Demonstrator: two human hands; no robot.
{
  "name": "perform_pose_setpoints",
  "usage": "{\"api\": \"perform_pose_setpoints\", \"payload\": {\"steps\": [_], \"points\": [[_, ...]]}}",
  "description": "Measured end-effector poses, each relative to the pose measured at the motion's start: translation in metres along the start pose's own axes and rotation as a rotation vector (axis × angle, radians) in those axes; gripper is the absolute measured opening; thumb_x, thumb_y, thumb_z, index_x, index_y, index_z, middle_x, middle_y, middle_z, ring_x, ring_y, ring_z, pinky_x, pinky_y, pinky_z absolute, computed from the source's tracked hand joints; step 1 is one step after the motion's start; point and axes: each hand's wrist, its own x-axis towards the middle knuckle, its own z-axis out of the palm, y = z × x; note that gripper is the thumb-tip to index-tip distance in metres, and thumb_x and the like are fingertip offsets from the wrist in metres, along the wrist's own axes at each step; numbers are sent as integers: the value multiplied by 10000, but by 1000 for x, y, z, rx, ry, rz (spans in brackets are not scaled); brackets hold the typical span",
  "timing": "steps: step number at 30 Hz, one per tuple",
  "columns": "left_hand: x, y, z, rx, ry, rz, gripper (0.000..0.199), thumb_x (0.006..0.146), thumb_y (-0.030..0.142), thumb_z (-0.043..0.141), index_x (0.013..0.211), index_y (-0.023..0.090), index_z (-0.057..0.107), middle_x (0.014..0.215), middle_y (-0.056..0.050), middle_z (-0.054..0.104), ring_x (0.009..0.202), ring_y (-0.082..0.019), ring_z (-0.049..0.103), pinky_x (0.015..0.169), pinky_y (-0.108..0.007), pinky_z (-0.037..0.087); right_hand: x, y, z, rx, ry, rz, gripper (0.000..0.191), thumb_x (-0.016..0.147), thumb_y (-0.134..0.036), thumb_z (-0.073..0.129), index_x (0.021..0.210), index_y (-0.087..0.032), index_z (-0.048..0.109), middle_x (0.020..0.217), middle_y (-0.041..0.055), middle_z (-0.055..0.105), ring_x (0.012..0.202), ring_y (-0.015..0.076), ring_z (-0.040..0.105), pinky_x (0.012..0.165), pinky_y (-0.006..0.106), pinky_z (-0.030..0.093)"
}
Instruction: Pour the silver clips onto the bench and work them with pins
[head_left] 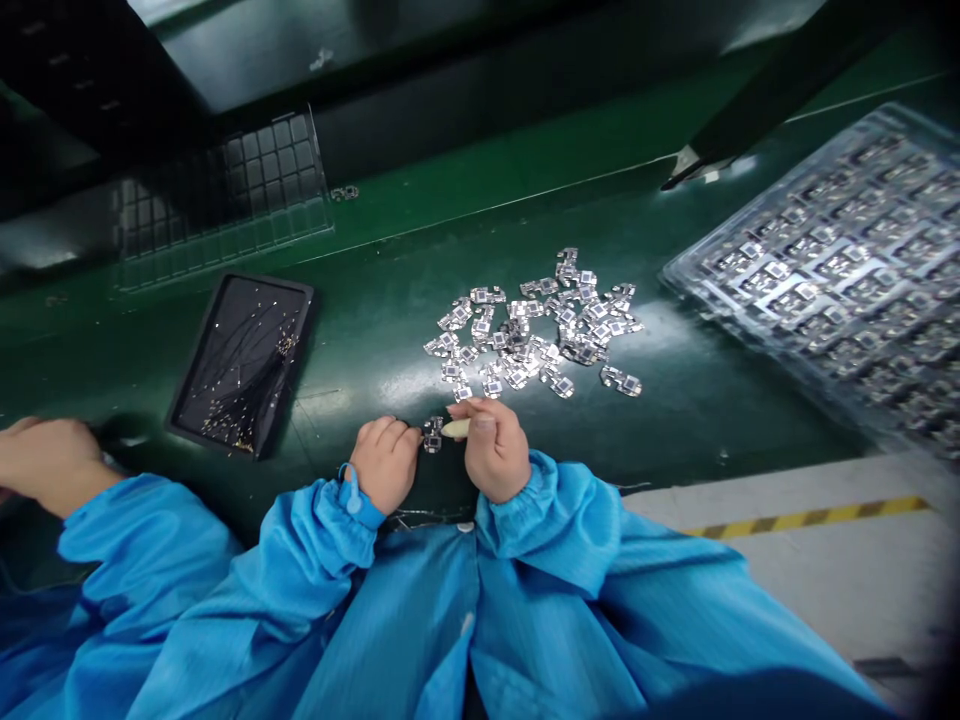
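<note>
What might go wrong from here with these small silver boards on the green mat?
The pale stick in the right hand sits against one small silver circuit board beside the left hand; a slip might scratch it. The loose heap of silver boards lies overlapping on the glossy green mat, so pieces may snag, bend or slide off.

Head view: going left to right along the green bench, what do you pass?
A co-worker's hand, black tray of fine pins, left hand, pile of small metal pieces, clear blister tray of similar pieces.
</note>
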Motion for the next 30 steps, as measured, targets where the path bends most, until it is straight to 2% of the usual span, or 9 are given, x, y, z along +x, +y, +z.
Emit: {"api": "perform_pose_setpoints", "payload": {"steps": [17,19,24,26,30], "points": [[-1,0,1,23,-26,6,141,783,173,474,852,171,597,778,-49,609,853,-200,534,749,-327,426,2,-5,-4,-121,-50,-84,266,866,-355,302,951,-211,509,811,33,674,735,159,621,682,314,499],[-2,0,0,31,-33,5,151,788,178,463,855,175,599,784,-49,609,850,-198,536,751,-328,429,5,-10,-5,-192,-123,-125,309,873,-358,274,915,-210,542,814,39,669,769,161,611,711,308,487],[-7,-2,5,16,-32,-1,212,802,184,398,867,176,600,796,-76,605,871,-201,530,754,-354,436,18,-29,1,-444,-471,-322,396,878,-357,263,804,-191,615,775,70,653,749,172,581,720,301,448],[-9,-5,8,2,-36,0,223,797,181,390,876,177,598,816,-81,607,889,-210,524,759,-374,435,20,-32,7,-506,-511,-391,394,874,-365,287,764,-188,622,736,72,644,690,166,566,682,295,435],[-8,-8,8,-18,-60,34,213,787,181,407,885,174,597,828,-83,611,880,-218,525,744,-381,439,22,-32,13,-529,-485,-463,402,873,-362,292,701,-193,614,676,59,631,636,153,550,639,279,419]]}}
